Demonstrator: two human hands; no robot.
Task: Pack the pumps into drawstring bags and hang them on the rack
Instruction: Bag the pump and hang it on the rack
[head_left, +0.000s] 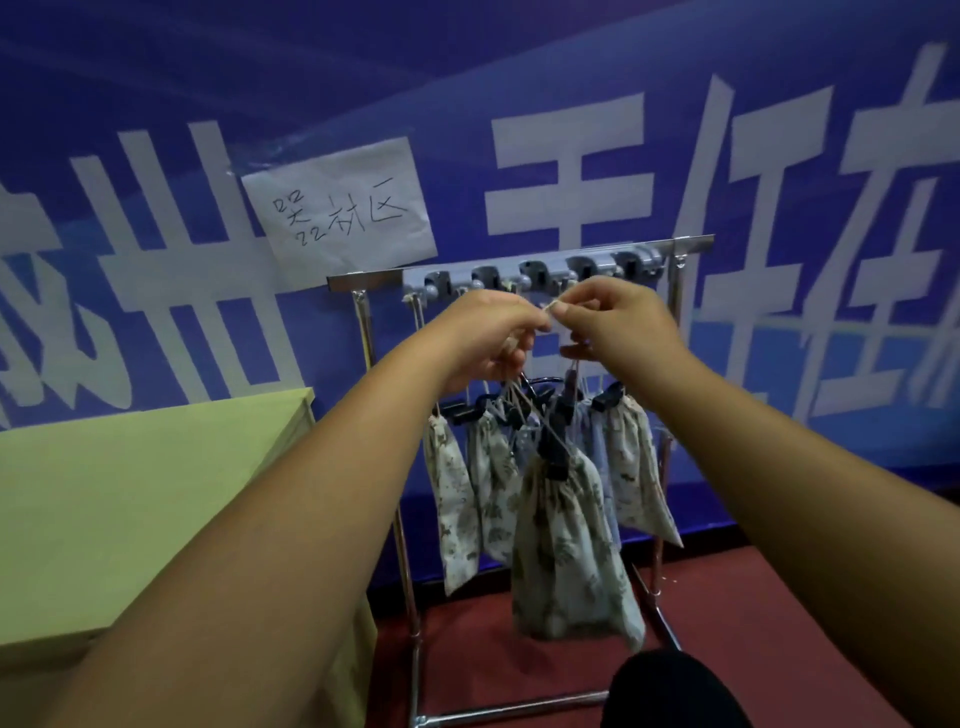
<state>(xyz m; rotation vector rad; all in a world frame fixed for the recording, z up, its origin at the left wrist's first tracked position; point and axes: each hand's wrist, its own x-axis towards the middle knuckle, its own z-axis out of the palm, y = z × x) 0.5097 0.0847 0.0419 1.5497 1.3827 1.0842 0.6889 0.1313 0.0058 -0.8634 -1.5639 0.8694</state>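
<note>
Both hands meet in front of the chrome metal rack's top bar, left hand left of right hand, pinching beige cord between them. Printed fabric drawstring bag hangs below the hands; more bags behind it. Yellow-green table lies left of the left hand. Handwritten paper sign sits above-left, on the wall banner behind.

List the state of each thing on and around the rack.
Front drawstring bag: filled, cinched, dangling from its cord.
Cord: pinched by both hands.
Left hand: gripping cord.
Right hand: gripping cord.
Other bags: hanging.
Rack: upright.
</note>
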